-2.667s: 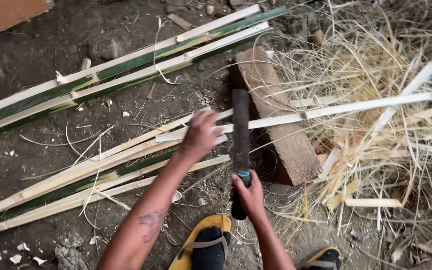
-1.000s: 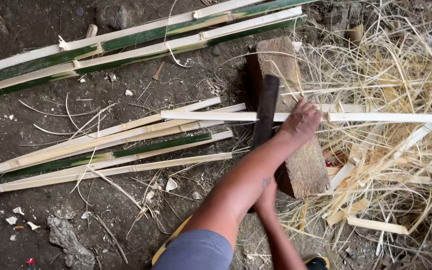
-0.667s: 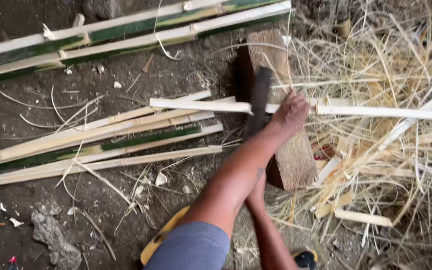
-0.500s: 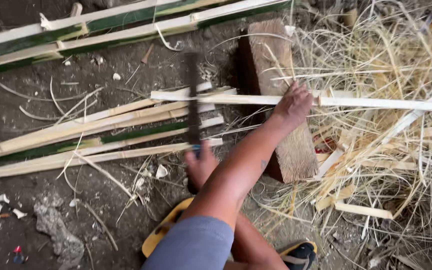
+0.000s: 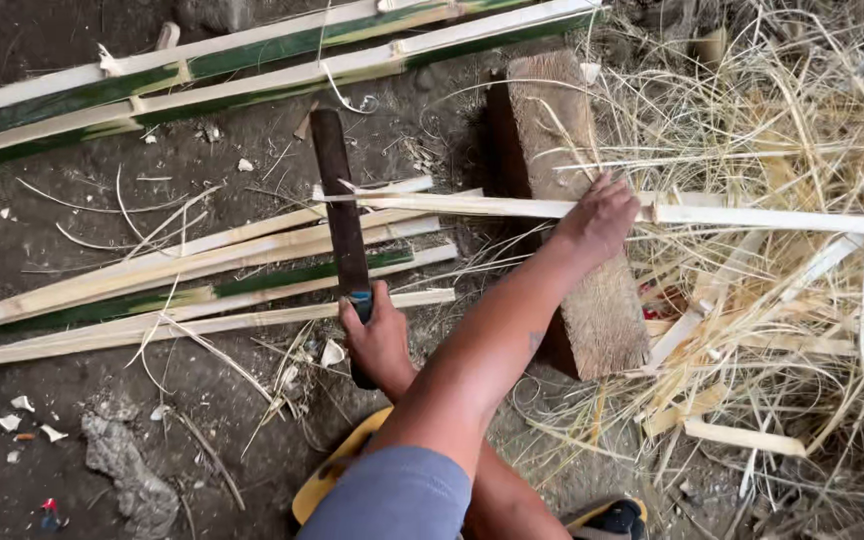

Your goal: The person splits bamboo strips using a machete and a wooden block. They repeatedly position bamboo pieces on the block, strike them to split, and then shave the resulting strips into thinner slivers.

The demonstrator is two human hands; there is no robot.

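Note:
My left hand (image 5: 602, 215) reaches across to the right and presses a pale split bamboo strip (image 5: 462, 205) down on a wooden block (image 5: 550, 115). The strip runs level from the middle of the view out past the right edge. My right hand (image 5: 377, 335) grips the blue-wrapped handle of a long dark machete (image 5: 337, 210). The blade points away from me, and its edge meets the strip's left end. My left forearm crosses over the right one.
Several split bamboo strips (image 5: 182, 280) lie on the dirt at left, with two longer green-edged ones (image 5: 252, 60) along the top. A heap of thin bamboo shavings (image 5: 792, 330) covers the right side. Yellow sandals (image 5: 337, 475) show at the bottom.
The machete has swung from the block over to the left end of the strip. My left hand has stayed on the strip over the block, and the view has shifted slightly.

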